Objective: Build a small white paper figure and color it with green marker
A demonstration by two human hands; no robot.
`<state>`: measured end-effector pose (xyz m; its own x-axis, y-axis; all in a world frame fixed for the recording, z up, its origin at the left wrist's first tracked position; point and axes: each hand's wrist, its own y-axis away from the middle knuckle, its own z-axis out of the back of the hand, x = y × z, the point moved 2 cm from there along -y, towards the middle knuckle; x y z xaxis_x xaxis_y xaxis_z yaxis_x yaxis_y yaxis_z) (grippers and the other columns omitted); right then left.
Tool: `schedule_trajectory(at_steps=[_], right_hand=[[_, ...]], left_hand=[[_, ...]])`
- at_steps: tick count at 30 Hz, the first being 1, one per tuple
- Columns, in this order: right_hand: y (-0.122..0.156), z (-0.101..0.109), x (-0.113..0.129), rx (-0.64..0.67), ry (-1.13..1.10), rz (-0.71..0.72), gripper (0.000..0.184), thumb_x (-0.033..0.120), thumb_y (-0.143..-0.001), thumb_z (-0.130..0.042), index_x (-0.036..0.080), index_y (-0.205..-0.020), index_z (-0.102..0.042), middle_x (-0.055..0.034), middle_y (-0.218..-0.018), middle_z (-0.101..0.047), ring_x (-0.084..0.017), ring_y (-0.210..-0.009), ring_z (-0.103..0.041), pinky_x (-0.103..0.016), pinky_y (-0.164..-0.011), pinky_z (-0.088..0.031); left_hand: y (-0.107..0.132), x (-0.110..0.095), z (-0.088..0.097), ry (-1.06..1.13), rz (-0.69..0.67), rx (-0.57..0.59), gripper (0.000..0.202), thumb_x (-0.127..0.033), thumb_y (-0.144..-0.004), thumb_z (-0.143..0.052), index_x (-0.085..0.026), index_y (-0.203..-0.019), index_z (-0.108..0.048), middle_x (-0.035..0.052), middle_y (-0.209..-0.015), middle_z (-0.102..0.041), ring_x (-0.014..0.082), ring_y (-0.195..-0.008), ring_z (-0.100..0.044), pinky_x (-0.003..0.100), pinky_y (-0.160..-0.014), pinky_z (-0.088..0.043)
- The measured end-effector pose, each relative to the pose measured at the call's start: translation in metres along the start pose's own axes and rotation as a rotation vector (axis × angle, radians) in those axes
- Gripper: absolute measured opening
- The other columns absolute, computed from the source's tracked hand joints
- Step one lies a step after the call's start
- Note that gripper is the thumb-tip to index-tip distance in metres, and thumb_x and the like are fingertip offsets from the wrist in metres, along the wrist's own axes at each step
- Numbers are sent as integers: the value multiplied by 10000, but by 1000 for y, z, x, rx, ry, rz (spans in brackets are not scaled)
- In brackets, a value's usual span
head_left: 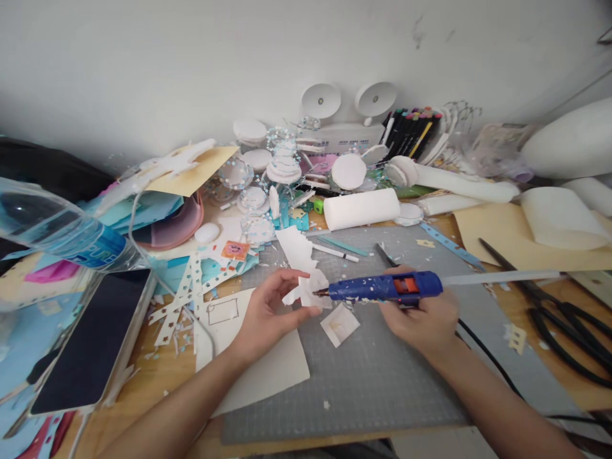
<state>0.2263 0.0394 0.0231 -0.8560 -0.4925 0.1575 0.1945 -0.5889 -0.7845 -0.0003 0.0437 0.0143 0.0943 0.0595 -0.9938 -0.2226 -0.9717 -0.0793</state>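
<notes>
A blue hot glue gun (358, 289) with a long translucent glue stick (497, 277) out of its back is gripped in my right hand (423, 322). Its nozzle points left and meets, or nearly meets, a torn-edged white paper piece (308, 284). My left hand (275, 306) pinches that piece between thumb and fingers above the grey cutting mat (373, 376). Another ragged white paper strip (295, 247) shows just behind it; whether the two are joined I cannot tell. A small square packet (339, 325) lies on the mat below the nozzle.
Black scissors (564, 312) lie at the right. A phone (95, 338) and a tilted water bottle (62, 223) are on the left. White rolls (362, 208), markers (414, 134) and several white discs crowd the back. A black cord (492, 360) trails right.
</notes>
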Motion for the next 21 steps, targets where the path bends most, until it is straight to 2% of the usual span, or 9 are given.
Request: schedule_trajectory(at_steps=[5,11,21], right_hand=[[-1,0,1,-29,21,1,11,190,-696,-588,186,-686,-589,-11,-581,-666,-144,-438,-601,-231,-416,-445],[-5,1,3,-47,36,11,48,176,-681,-600,170,-642,-571,10,-483,-593,-105,-350,-518,-212,-367,-376],[-5,1,4,-91,20,70,101,199,-690,-619,188,-633,-535,-11,-560,-647,-136,-437,-597,-213,-407,-435]], left_hand=[[1,3,-1,-25,-5,28,383,-97,-670,-780,-237,-989,-623,-11,-961,-658,136,-951,-618,255,-886,-480],[2,4,0,-55,5,24,383,-133,-670,-791,-243,-992,-615,-4,-966,-656,150,-950,-614,275,-874,-476],[3,3,1,-52,4,22,389,-126,-657,-796,-235,-984,-614,-6,-940,-653,146,-924,-617,270,-864,-476]])
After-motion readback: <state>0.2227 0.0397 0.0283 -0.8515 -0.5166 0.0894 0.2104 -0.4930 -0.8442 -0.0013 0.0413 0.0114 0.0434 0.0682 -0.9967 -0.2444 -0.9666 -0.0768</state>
